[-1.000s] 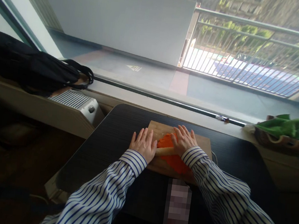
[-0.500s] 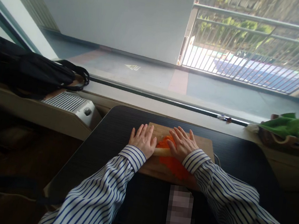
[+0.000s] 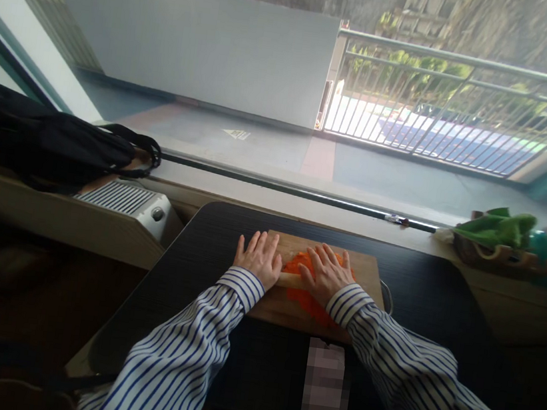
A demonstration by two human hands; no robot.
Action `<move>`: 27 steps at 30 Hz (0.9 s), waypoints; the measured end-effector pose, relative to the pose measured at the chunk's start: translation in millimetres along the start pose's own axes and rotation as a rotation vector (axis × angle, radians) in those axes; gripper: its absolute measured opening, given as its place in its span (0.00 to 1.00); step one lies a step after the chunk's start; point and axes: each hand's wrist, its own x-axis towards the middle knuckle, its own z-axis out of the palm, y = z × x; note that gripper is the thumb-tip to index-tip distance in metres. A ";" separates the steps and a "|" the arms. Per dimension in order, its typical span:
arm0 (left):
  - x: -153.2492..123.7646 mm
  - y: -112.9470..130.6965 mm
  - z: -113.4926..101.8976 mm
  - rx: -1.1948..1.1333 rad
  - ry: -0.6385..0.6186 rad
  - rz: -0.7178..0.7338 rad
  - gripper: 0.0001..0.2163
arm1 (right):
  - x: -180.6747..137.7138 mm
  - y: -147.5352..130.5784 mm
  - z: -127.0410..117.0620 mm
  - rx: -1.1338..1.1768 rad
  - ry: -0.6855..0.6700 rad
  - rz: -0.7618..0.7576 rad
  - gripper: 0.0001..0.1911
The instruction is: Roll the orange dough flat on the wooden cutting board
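A pale wooden rolling pin (image 3: 290, 280) lies across a wooden board (image 3: 272, 309), pressing on a flat orange sheet (image 3: 309, 305) that looks like dough. My left hand (image 3: 260, 257) rests on the pin's left end, palm down with the fingers stretched forward. Over the pin's right part lies my right hand (image 3: 328, 273), also flat with its fingers spread, and it covers some of the orange sheet. Both palms hide the ends of the pin. Striped sleeves cover my wrists.
The board lies on a black table (image 3: 184, 274), with a metal loop (image 3: 389, 299) at its right edge. A blurred-out item (image 3: 325, 386) is in front. A black bag (image 3: 50, 142) sits left; a green cloth (image 3: 497, 226) lies by the window at right.
The camera view has shifted slightly, so more of the outdoor scene shows at the top. Both hands stay flat on the rolling pin in nearly the same place on the board.
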 end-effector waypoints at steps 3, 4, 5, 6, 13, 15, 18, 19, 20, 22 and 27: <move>-8.1 4.2 0.6 0.045 0.053 -0.023 0.24 | -6.1 -2.2 3.9 -0.029 -0.008 0.018 0.30; -9.4 5.1 1.2 0.051 0.057 -0.034 0.24 | -6.5 -2.5 4.7 -0.041 -0.004 0.018 0.30; -9.9 5.7 1.9 0.050 0.051 -0.045 0.24 | -6.3 -2.6 5.2 -0.052 0.002 0.016 0.29; -9.3 5.8 2.5 0.043 0.036 -0.055 0.24 | -5.6 -2.5 5.3 -0.062 0.010 0.013 0.29; 14.6 1.4 4.2 -0.037 -0.037 -0.099 0.28 | 9.4 0.9 1.5 -0.029 -0.003 0.059 0.25; 23.9 -0.2 6.0 -0.052 -0.050 -0.109 0.28 | 15.6 2.0 0.6 -0.014 -0.010 0.077 0.24; 37.1 -1.4 9.3 -0.073 -0.082 -0.117 0.28 | 25.0 3.7 -0.2 0.005 -0.009 0.114 0.24; 41.1 -1.3 10.1 -0.078 -0.086 -0.116 0.28 | 28.1 4.3 -0.3 0.010 -0.005 0.123 0.24; 44.7 -1.1 10.8 -0.082 -0.082 -0.112 0.28 | 31.2 4.9 -0.5 0.013 -0.002 0.128 0.24; 50.4 -0.3 11.2 -0.086 -0.036 -0.092 0.27 | 36.9 6.0 -1.1 0.013 0.012 0.129 0.24; 54.7 0.9 11.0 -0.091 0.086 -0.041 0.24 | 41.6 6.2 -3.8 0.015 0.058 0.109 0.23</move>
